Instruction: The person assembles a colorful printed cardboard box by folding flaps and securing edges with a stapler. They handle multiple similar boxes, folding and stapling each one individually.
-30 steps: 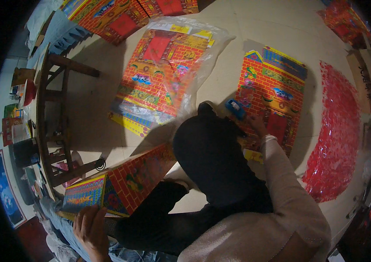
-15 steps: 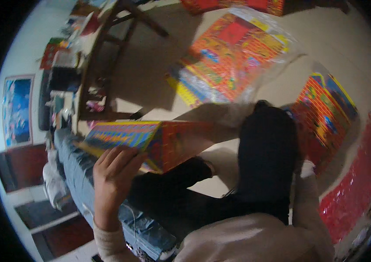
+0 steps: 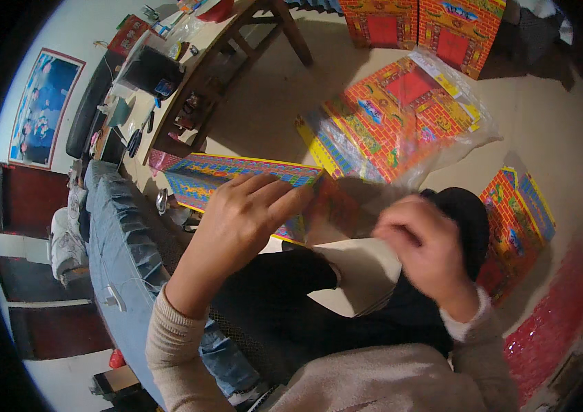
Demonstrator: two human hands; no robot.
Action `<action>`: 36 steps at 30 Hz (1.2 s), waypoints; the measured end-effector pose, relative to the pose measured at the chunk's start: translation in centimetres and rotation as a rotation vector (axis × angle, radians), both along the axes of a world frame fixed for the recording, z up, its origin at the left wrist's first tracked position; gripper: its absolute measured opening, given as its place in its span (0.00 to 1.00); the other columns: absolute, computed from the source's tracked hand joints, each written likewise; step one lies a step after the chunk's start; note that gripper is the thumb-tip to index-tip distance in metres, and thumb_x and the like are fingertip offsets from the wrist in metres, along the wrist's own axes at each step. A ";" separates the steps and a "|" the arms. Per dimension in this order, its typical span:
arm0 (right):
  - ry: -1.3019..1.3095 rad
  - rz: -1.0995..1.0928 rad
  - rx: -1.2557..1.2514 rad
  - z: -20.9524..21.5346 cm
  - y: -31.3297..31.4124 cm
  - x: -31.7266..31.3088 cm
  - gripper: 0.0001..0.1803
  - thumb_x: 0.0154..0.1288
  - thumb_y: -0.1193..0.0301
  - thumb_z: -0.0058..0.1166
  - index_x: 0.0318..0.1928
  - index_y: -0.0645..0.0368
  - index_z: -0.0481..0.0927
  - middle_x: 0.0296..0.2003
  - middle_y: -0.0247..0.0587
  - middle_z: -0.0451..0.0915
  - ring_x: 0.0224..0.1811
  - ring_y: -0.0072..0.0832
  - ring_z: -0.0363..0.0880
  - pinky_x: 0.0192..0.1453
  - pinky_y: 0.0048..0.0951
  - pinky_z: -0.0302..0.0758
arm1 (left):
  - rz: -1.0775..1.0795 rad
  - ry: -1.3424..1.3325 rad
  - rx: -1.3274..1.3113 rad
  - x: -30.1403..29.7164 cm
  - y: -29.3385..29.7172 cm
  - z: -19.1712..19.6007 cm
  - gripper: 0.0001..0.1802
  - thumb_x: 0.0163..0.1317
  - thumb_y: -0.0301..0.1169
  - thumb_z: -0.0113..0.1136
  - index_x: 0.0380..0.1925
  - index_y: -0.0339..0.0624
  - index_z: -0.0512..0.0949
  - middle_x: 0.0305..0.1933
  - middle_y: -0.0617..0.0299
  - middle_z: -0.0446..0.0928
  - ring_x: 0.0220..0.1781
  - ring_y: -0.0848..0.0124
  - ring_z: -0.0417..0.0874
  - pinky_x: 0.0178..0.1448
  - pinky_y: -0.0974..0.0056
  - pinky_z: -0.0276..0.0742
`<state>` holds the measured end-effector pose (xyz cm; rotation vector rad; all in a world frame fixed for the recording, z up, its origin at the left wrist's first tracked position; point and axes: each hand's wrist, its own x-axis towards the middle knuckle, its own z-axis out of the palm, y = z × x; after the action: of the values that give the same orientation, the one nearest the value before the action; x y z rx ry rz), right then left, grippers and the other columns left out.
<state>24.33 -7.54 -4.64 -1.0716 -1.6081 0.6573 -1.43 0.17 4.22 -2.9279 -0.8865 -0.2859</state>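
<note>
- Centrally, the left hand [image 3: 247,223] grips a folded paper sheet [image 3: 236,180], blue and yellow with a red brick print; fingers lie flat over its near edge, thumb hidden beneath, so the hand is clamped on the sheet.
- That sheet is held up in the air above the person's lap, its long edge running from the upper left toward the right hand.
- Beside the sheet's right end, the right hand [image 3: 425,250] is blurred; its fingers are curled together and appear to pinch the sheet's red end, though the blur keeps this from being sure.
- Behind the sheet, on the pale floor, a clear bag [image 3: 401,117] holds a stack of flat brick-print sheets.
- Farther from the sheet, beyond the bag, two folded paper houses [image 3: 418,27] stand upright with red doors.
- Right of the sheet, past a black cap [image 3: 460,213], another flat sheet [image 3: 518,213] lies on the floor, and a red sack [image 3: 545,329] lies nearer the person.
- Left of the sheet stands a wooden table [image 3: 188,82] crowded with small items, with a blue-covered sofa [image 3: 116,233] below it.
</note>
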 end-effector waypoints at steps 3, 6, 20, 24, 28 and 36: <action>-0.022 0.054 -0.008 0.1 0.3 -4.4 0.10 0.65 0.74 0.69 0.41 0.58 0.79 0.35 0.43 0.83 0.38 0.48 0.85 0.41 0.42 0.81 | -0.007 -0.067 -0.007 -0.2 0.4 0.0 0.15 0.57 0.25 0.67 0.46 0.41 0.84 0.35 0.56 0.85 0.41 0.56 0.88 0.47 0.54 0.85; -0.087 0.017 -0.012 0.3 0.4 -6.9 0.09 0.65 0.77 0.67 0.42 0.58 0.80 0.35 0.43 0.84 0.36 0.48 0.85 0.39 0.40 0.81 | -0.041 -0.130 -0.027 -0.8 0.7 -0.4 0.14 0.58 0.25 0.65 0.47 0.41 0.84 0.36 0.56 0.86 0.41 0.55 0.88 0.48 0.54 0.85; -0.260 -0.179 -0.046 -0.5 1.1 -10.4 0.10 0.65 0.73 0.67 0.45 0.56 0.83 0.38 0.44 0.87 0.39 0.47 0.88 0.42 0.44 0.83 | -0.091 -0.170 -0.049 -1.9 0.4 -1.4 0.16 0.56 0.28 0.64 0.46 0.43 0.82 0.40 0.58 0.86 0.45 0.57 0.89 0.50 0.56 0.85; -0.308 -0.219 -0.103 0.0 1.2 -10.7 0.09 0.65 0.69 0.68 0.43 0.56 0.83 0.35 0.42 0.87 0.35 0.47 0.87 0.39 0.45 0.81 | -0.087 -0.176 -0.060 -1.8 0.3 -1.1 0.15 0.56 0.27 0.64 0.45 0.44 0.82 0.38 0.58 0.85 0.44 0.57 0.88 0.49 0.55 0.85; -0.312 -0.209 -0.152 -0.2 1.5 -10.5 0.10 0.64 0.70 0.68 0.43 0.57 0.83 0.33 0.43 0.86 0.33 0.44 0.86 0.39 0.41 0.80 | -0.102 -0.219 -0.048 -1.9 0.4 -1.5 0.15 0.55 0.27 0.63 0.45 0.43 0.82 0.36 0.59 0.83 0.43 0.58 0.87 0.48 0.55 0.84; -0.103 -0.083 -0.145 -2.9 2.7 -9.1 0.15 0.62 0.64 0.75 0.40 0.56 0.81 0.31 0.41 0.86 0.32 0.40 0.87 0.37 0.41 0.80 | -0.107 -0.178 -0.049 -1.6 0.3 -1.0 0.16 0.56 0.24 0.65 0.47 0.42 0.83 0.35 0.58 0.83 0.41 0.57 0.88 0.49 0.55 0.85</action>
<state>15.25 -4.84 -7.52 -1.2893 -1.6136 0.6805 -3.01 0.50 3.20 -3.0383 -0.7672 -0.5459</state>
